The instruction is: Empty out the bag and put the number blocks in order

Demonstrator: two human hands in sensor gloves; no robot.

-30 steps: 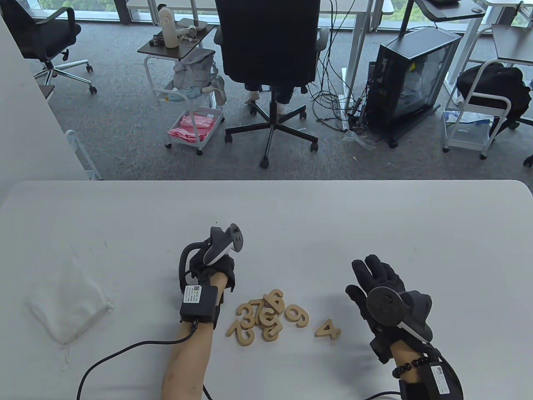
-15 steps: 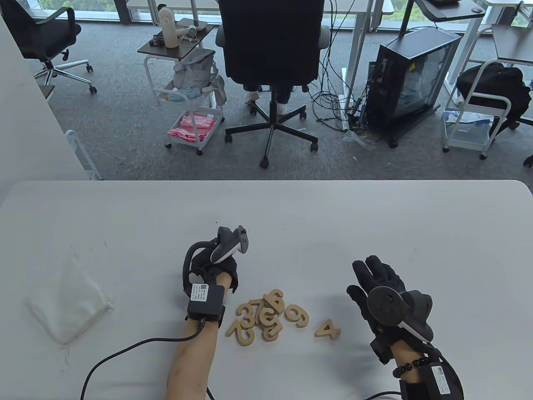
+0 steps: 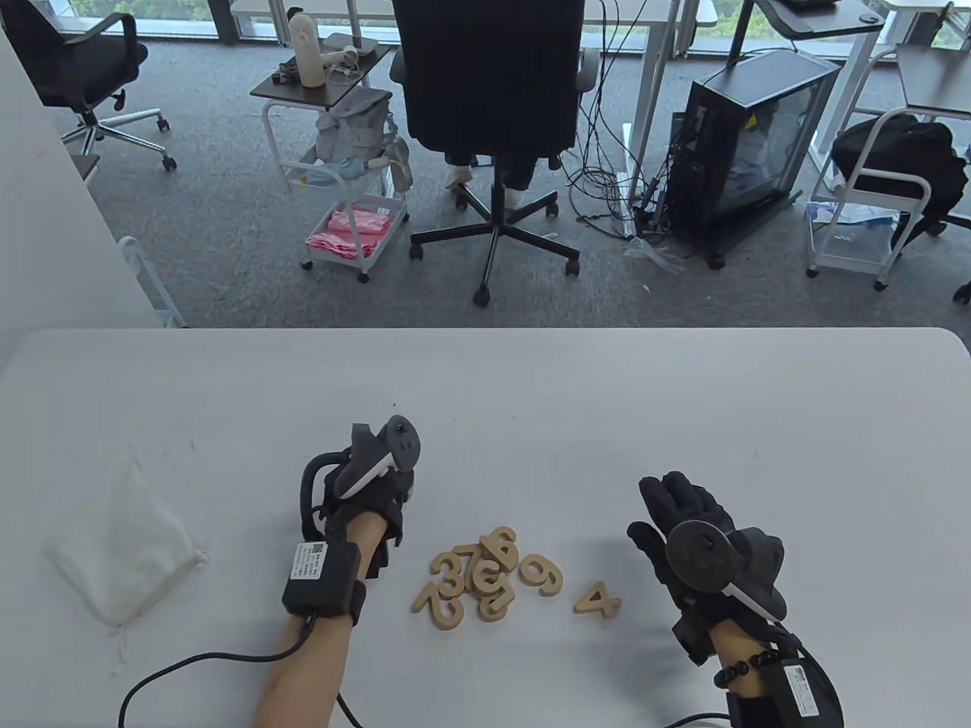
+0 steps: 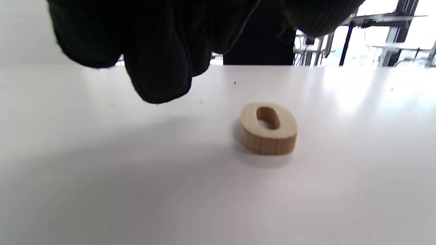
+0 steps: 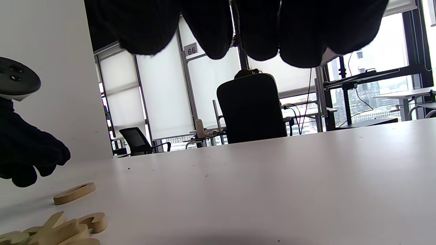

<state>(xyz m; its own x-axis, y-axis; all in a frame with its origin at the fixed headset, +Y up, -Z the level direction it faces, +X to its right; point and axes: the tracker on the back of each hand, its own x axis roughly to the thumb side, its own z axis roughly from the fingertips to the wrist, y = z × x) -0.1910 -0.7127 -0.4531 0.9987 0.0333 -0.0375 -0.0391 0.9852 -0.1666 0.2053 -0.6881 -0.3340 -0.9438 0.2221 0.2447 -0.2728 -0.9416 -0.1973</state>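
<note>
Several wooden number blocks (image 3: 474,580) lie in a loose pile near the table's front, with a 9 (image 3: 540,572) and a 4 (image 3: 598,600) to their right. A wooden 0 (image 4: 269,129) lies flat on the table by itself, apart from my left hand's fingers (image 4: 160,68); the right wrist view shows the 0 (image 5: 74,193) beyond the pile. The table view hides it behind my left hand (image 3: 364,493), which hangs loosely curled and holds nothing. My right hand (image 3: 683,504) hovers with straight fingers to the right of the 4. The white bag (image 3: 125,553) lies flat at the left.
The white table (image 3: 531,394) has bare surface behind and to both sides of the blocks. A cable (image 3: 197,663) trails from my left wrist over the front edge. An office chair (image 3: 493,114), carts and a computer case stand on the floor beyond the table.
My left hand has moved to the left, away from the pile. The right hand has barely moved. The blocks in the pile lie as before.
</note>
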